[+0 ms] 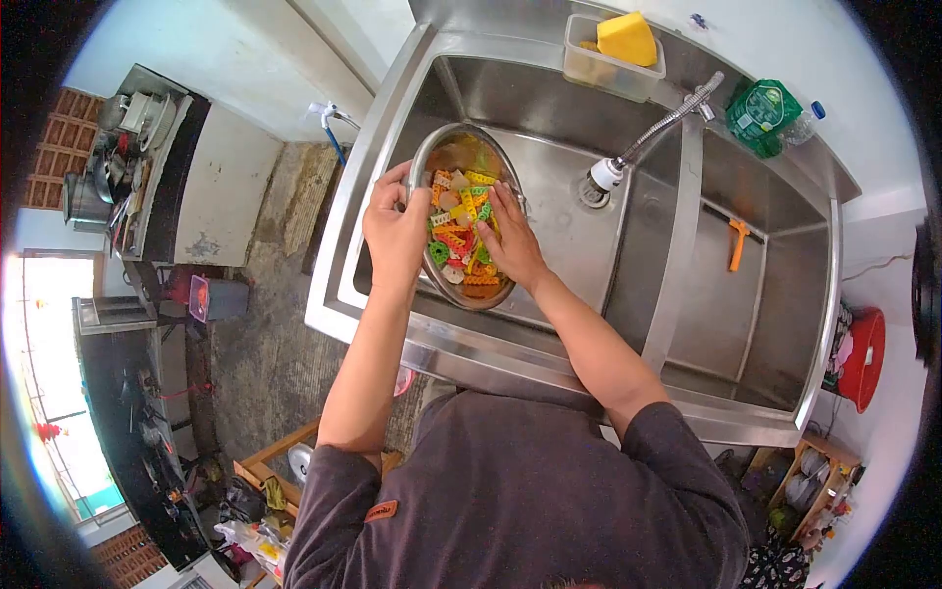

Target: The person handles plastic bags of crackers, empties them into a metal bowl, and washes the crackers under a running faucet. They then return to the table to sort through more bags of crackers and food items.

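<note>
A round metal bowl [424,162] is tilted over the left basin of the steel sink [535,162]. Inside it lie small ridged pieces [453,236] in yellow, orange, green, red and white; some are wheel-shaped. My left hand [392,231] grips the bowl's left rim, thumb on the inside and fingers behind the wall. On the other side, my right hand [514,240] rests with fingers stretched out and apart over the right part of the bowl, fingertips on the pieces. Nothing is held in its fingers.
A flexible faucet [667,128] with a white head points into the left basin. The right basin holds an orange-handled squeegee [738,243]. Along the back edge stand a plastic tub [589,64] with a yellow sponge [628,39], a green pouch [761,116] and a clear bottle [807,126].
</note>
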Motion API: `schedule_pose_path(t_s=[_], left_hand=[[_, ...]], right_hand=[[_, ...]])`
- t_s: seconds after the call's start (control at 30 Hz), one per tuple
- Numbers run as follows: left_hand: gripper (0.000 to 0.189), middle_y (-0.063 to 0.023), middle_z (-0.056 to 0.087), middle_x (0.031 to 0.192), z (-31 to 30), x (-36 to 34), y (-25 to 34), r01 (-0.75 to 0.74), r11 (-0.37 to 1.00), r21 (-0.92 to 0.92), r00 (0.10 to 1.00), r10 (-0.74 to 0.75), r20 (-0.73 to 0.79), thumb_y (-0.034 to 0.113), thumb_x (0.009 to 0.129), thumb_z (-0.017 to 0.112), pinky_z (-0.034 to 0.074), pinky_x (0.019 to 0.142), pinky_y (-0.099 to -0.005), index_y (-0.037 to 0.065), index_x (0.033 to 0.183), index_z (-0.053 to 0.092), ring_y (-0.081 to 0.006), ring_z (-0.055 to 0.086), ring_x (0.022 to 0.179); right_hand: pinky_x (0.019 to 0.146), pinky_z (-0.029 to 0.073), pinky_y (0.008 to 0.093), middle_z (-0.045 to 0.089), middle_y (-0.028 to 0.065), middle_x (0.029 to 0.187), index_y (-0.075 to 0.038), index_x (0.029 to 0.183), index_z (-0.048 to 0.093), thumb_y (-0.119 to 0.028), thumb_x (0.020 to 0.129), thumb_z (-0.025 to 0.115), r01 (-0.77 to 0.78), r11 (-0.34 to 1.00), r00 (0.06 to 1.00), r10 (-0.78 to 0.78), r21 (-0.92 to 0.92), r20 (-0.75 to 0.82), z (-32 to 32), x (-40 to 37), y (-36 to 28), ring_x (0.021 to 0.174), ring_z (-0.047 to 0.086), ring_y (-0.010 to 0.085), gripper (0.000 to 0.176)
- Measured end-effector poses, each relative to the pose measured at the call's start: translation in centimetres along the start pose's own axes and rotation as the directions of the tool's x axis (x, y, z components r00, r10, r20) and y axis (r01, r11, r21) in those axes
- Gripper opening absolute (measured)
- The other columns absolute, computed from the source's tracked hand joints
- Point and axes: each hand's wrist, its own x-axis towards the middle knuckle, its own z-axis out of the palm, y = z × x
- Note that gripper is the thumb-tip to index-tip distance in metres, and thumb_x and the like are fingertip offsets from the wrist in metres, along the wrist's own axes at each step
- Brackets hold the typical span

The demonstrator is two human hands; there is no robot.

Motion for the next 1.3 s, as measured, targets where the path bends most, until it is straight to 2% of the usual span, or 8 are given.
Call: schedule_pose_path(t_s=[0.47, 0.77, 1.3], left_hand=[[0.024, -0.0151, 0.065, 0.126, 0.7, 0.0, -0.2, 0.035, 0.997, -0.065, 0.999, -0.034, 0.025, 0.005, 0.08, 0.064, 0.045, 0.096, -0.0311, -0.002, 0.063, 0.05, -0.0219, 0.061, 0.111], [0.024, -0.0146, 0.065, 0.127, 0.9, 0.0, -0.3, 0.019, 1.0, -0.019, 0.999, -0.018, 0.027, 0.005, 0.08, 0.065, 0.044, 0.097, -0.0321, -0.002, 0.062, 0.05, -0.023, 0.06, 0.111], [0.026, -0.0141, 0.065, 0.128, 1.5, -0.3, 1.2, 0.041, 0.999, -0.033, 0.999, -0.04, 0.037, 0.005, 0.078, 0.065, 0.044, 0.096, -0.0296, -0.002, 0.061, 0.047, -0.0205, 0.06, 0.11]], right_hand=[[0.122, 0.022, 0.0408, 0.027, 0.0205, 0.159, 0.002, 0.151, 0.032, -0.032, 0.102, 0.051, 0.017, 1.0, 1.0, -0.017, -0.027, -0.026, 0.5, -0.1, 0.6, 0.149, 0.023, 0.0341, 0.063], [0.121, 0.022, 0.0409, 0.029, 0.0215, 0.158, 0.002, 0.15, 0.034, -0.031, 0.101, 0.053, 0.019, 1.0, 0.999, -0.019, 0.003, -0.036, 0.5, -0.2, 0.6, 0.149, 0.023, 0.0344, 0.063], [0.121, 0.023, 0.0409, 0.029, 0.0218, 0.157, 0.003, 0.15, 0.033, -0.028, 0.099, 0.055, 0.043, 0.999, 0.997, -0.042, 0.024, -0.057, 0.2, -0.1, 0.4, 0.15, 0.022, 0.0344, 0.064]])
